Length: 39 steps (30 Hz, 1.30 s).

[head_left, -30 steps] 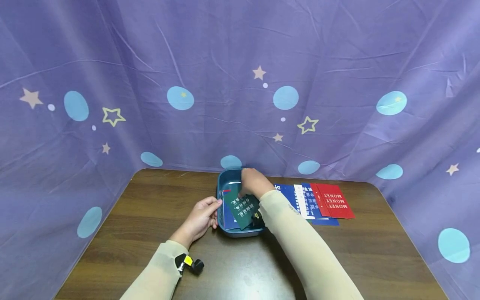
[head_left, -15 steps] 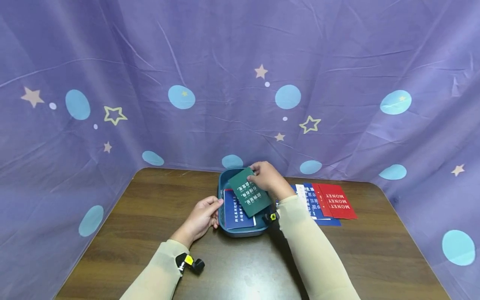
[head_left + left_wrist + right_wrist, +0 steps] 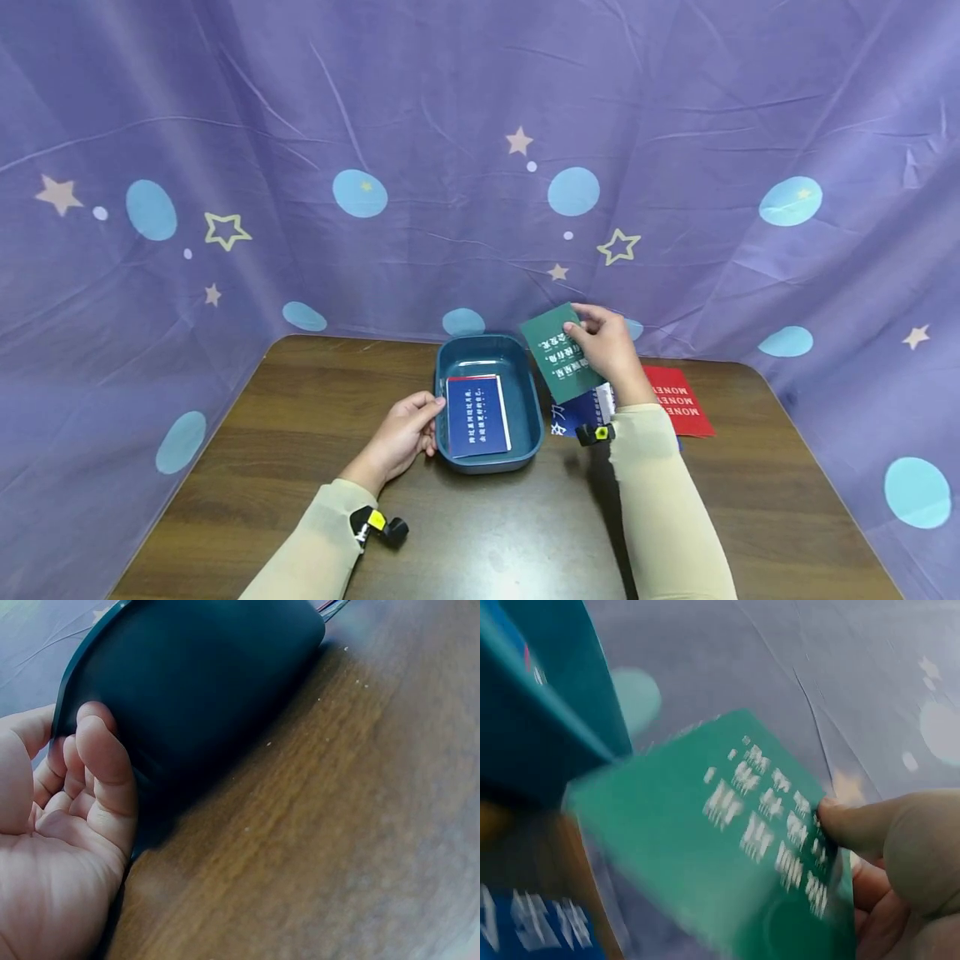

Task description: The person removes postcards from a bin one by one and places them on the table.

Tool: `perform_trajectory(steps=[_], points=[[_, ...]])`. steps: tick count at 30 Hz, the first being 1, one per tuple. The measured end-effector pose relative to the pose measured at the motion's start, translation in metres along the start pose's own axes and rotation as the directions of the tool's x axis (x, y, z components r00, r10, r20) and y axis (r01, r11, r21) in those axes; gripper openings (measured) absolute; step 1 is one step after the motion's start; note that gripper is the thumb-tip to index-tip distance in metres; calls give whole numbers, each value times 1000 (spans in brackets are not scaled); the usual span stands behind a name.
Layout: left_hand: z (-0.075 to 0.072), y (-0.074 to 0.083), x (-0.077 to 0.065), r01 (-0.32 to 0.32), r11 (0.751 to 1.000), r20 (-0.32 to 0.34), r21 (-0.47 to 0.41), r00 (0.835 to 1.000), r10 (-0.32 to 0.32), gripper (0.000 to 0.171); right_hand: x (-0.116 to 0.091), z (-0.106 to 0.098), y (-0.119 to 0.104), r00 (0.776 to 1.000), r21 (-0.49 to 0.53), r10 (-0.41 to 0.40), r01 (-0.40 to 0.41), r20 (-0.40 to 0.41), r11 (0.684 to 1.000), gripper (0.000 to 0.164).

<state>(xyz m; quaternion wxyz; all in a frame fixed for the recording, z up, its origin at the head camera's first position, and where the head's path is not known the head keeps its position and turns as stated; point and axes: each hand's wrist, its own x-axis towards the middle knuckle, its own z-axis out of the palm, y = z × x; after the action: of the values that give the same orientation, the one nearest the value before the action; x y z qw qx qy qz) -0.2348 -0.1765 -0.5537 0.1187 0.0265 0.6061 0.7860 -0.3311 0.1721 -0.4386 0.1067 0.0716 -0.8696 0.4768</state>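
A green card [image 3: 558, 354] with white printed characters is pinched by its far right edge between the thumb and fingers of my right hand [image 3: 609, 346]. It hangs tilted in the air, right of a dark teal plastic basin [image 3: 527, 400]; in the right wrist view the card [image 3: 675, 817] is blurred. My left hand [image 3: 401, 437] grips the basin's left rim, thumb on top; in the left wrist view its curled fingers [image 3: 105, 761] lie against the outer wall. Inside the basin, a blue card [image 3: 478, 417] lies over others, whose white and red edges show.
Right of the basin lie blue cards [image 3: 573, 414], partly hidden under the right hand and green card. Red cards [image 3: 682, 404] marked MONEY overlap beside them. A purple curtain [image 3: 480, 167] hangs behind the wooden table [image 3: 337, 367].
My right hand has lifted the green card out of the basin and carried it rightward, uncovering the blue card inside. The left hand has stayed at the rim.
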Motion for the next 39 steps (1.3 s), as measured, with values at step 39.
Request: perform_trajectory(steps=[39], points=[[1, -1, 0, -11, 1000, -5, -2, 1000, 11, 36, -30, -107, 113, 775, -459, 629, -582, -64, 671, 89]])
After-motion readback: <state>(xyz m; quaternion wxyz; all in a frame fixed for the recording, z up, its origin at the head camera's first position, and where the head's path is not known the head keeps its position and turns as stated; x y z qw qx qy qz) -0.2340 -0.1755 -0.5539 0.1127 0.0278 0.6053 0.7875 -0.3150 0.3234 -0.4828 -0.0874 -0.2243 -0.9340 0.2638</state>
